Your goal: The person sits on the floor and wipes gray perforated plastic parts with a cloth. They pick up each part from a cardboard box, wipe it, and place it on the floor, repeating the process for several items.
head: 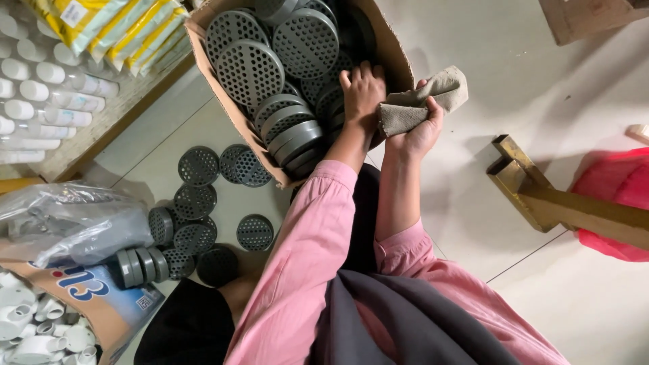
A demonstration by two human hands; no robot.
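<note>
A cardboard box [399, 57] lies on the floor, filled with several grey round perforated caps [250, 67]. My left hand [362, 91] reaches into the box, its fingers curled down among the caps; whether it grips one is hidden. Beside it, at the box's right edge, my right hand [419, 132] holds a crumpled beige cloth [422, 98]. Both arms wear pink sleeves.
Several more grey caps [196, 203] lie scattered and stacked on the floor left of the box. White pipe fittings [34, 331] and a grey plastic bag [67, 223] sit at lower left, white tubes [47, 94] on a shelf upper left. A brass-coloured frame [541, 196] and a red bag [618, 186] lie right.
</note>
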